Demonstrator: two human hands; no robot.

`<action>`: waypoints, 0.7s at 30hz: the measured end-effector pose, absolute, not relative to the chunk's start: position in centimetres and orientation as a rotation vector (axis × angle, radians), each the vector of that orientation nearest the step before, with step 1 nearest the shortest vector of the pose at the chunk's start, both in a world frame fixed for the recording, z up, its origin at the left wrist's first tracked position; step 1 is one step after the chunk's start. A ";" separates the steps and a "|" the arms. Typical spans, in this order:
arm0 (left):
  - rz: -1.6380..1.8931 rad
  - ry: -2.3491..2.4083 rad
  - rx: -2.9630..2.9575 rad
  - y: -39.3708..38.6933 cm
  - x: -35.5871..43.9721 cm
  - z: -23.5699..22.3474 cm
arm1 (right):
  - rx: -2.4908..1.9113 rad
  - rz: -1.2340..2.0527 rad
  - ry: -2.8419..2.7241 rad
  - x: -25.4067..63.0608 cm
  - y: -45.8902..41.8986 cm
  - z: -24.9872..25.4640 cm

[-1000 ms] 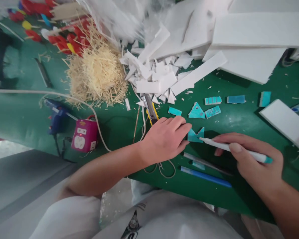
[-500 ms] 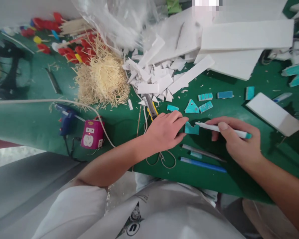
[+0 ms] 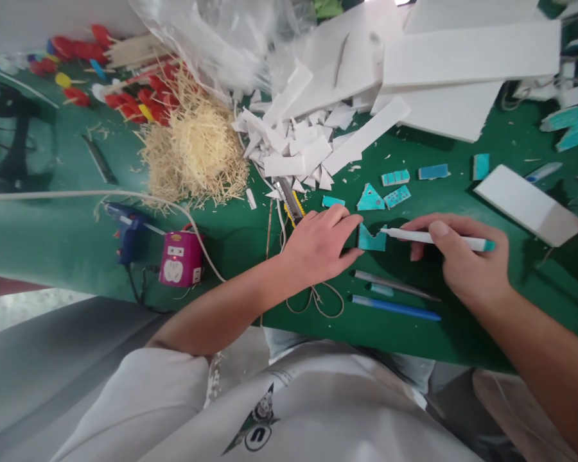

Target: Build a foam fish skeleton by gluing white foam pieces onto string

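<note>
My left hand (image 3: 320, 244) pinches the left edge of a small teal foam piece (image 3: 373, 242) with a notched top, thumb and fingertips closed on it at the table. From the other side, my right hand (image 3: 474, 256) grips a white marker (image 3: 414, 236) with a teal end. Its tip meets the notched piece at the upper right corner. Just beyond lie a teal triangle (image 3: 370, 197), a dotted teal block (image 3: 397, 196), a striped one (image 3: 395, 178) and a plain teal strip (image 3: 333, 201). Nearer my body rest a blue marker (image 3: 397, 308) and a grey marker (image 3: 397, 285).
A yellow-and-black box cutter (image 3: 289, 200) lies beyond my left hand, before white foam scraps (image 3: 298, 151). Thin wood sticks (image 3: 197, 151), a blue glue gun (image 3: 125, 228) and a magenta power outlet (image 3: 180, 260) with a cord are leftward. A white foam block (image 3: 530, 205) lies right.
The view has shifted. The marker tip has moved from the notched piece's right side up to its upper right corner. My left hand keeps its hold on the piece.
</note>
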State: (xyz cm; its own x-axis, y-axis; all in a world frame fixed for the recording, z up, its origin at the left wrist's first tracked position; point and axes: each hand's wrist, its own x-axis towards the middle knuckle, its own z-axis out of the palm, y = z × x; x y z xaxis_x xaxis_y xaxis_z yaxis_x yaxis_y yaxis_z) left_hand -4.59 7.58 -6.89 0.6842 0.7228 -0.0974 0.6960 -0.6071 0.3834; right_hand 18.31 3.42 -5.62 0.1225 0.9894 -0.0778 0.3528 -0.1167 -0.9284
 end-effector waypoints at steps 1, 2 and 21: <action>0.090 1.107 2.503 7.6 -4.6 -6.9 | -1.600 1.008 -1.330 18.3 3.4 -5.7; 0.088 1.105 2.501 7.7 -4.6 -6.9 | -1.600 1.013 -1.322 18.2 3.4 -5.7; 0.184 1.089 2.601 7.6 -4.6 -7.4 | -1.549 0.985 -1.362 18.7 3.4 -6.2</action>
State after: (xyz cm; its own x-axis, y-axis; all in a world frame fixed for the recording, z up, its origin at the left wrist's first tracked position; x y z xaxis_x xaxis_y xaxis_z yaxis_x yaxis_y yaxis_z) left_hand -4.63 7.62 -7.42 0.7018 0.7123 -0.0031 0.6720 -0.6606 0.3347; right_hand 18.69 3.43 -6.15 0.1044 0.9940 -0.0335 0.3433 -0.0677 -0.9368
